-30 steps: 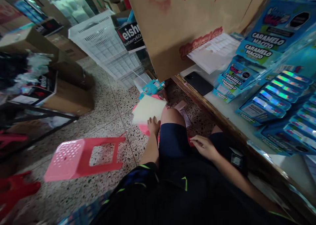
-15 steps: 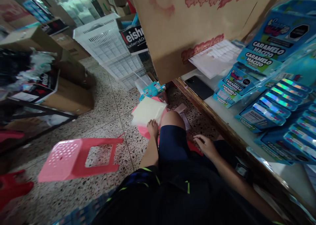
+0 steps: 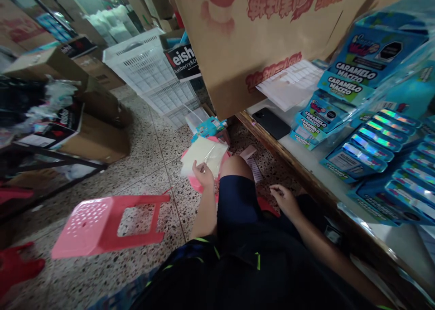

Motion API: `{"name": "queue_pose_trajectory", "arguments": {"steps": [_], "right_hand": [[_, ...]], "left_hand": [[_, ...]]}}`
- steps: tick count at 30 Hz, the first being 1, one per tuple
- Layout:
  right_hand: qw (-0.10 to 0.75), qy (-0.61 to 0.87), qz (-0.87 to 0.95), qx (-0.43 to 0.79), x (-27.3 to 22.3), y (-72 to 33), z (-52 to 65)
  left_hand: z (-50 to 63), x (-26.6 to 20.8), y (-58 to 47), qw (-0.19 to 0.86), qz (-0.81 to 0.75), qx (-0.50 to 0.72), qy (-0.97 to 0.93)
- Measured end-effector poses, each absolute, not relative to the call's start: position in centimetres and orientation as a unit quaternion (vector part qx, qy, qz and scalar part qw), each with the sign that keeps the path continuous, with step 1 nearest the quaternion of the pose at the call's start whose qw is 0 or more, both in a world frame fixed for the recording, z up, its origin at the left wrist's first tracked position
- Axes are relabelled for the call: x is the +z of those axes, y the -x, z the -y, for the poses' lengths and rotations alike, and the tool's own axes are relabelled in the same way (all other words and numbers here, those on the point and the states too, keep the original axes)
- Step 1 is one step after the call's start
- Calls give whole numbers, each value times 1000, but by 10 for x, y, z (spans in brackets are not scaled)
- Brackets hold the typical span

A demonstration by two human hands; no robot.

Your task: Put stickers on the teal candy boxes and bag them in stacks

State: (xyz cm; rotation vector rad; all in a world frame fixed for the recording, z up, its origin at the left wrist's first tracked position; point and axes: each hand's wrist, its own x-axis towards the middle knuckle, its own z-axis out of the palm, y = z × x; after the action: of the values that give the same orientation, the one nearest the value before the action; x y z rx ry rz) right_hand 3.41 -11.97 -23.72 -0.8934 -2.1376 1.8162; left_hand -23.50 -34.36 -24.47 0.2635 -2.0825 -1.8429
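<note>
On a pink stool (image 3: 195, 183) by my knee lies a stack of pale, translucent plastic sheets (image 3: 193, 153). My left hand (image 3: 204, 175) is over the near edge of the stack with its fingers bent in a pinch. A shiny crease runs across the top sheet from the fingertips, and its edge seems to be between them. My right hand (image 3: 284, 200) hovers low beside my right thigh, near the table's edge. Its fingers are loosely curved and apart, and nothing shows in them.
On the table to the right are blue candy boxes (image 3: 353, 72), a black phone (image 3: 272, 123), white papers (image 3: 288, 83) and a large carton (image 3: 231, 51). A pink stool (image 3: 91, 224) lies tipped at left. White crates (image 3: 146, 65) and brown cartons (image 3: 98, 133) stand beyond.
My left hand has turned and bent its fingers, where before it lay on the sheets. The top sheet now shows a raised crease. My right hand has barely moved.
</note>
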Motion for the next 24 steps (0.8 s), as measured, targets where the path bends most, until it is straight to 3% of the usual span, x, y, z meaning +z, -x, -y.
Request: {"name": "queue_pose_trajectory", "arguments": {"steps": [8,15,19,24], "right_hand": [[73,293,726,618,-236,-31,124],[71,290,720,627,-236,-31,124],[66,282,703,649,-238,-30,124],[78,276,658,696,-236,-27,127]], "left_hand": [[323,-190,246,243,648,-716,-92],[313,-126,246,228,538,-804,-105],[309,-95,233,138,475,-860,-123],[290,-98,191,-72,437,-877,-185]]}}
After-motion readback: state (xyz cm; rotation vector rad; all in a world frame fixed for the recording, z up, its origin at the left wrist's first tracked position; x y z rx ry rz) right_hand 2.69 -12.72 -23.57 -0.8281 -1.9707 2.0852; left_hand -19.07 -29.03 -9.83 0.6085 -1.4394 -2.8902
